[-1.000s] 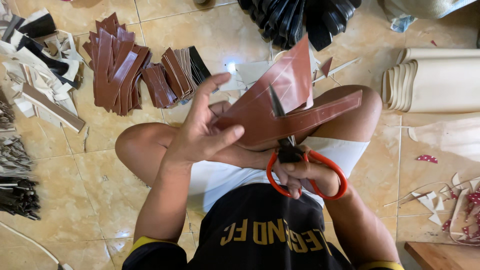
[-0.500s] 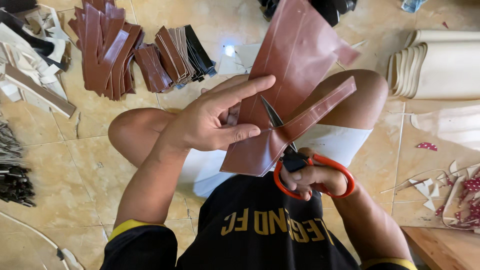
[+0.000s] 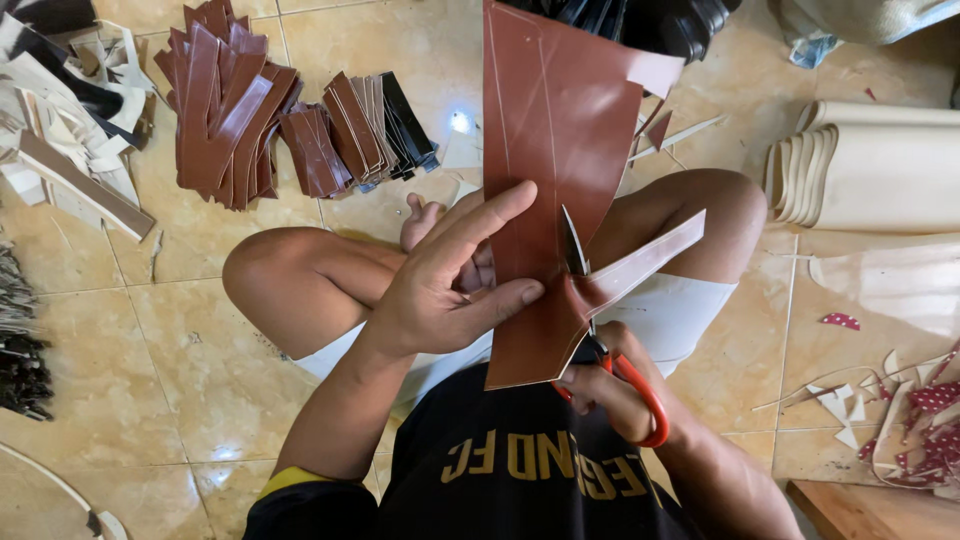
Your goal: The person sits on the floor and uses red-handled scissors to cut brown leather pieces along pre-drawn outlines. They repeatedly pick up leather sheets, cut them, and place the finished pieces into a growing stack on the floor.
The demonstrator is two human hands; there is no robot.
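Note:
I sit cross-legged on a tiled floor. My left hand [image 3: 455, 280] pinches a large brown leather sheet [image 3: 550, 150] that stands up over my lap, thumb on its near face. My right hand [image 3: 610, 390] grips orange-handled scissors [image 3: 630, 385], whose blades [image 3: 572, 245] sit partway up a cut in the sheet. A narrow brown strip [image 3: 640, 265] splays off to the right of the blades, still joined at the bottom.
A pile of cut brown strips [image 3: 225, 110] and darker pieces [image 3: 365, 130] lies ahead on the left. Cream scraps [image 3: 70, 120] sit far left. Rolled cream sheets [image 3: 870, 170] lie on the right, and red patterned offcuts [image 3: 920, 420] at the lower right.
The brown sheet has been turned from slanted to nearly upright. The scissors have advanced along the cut, and the strip on the right has grown longer.

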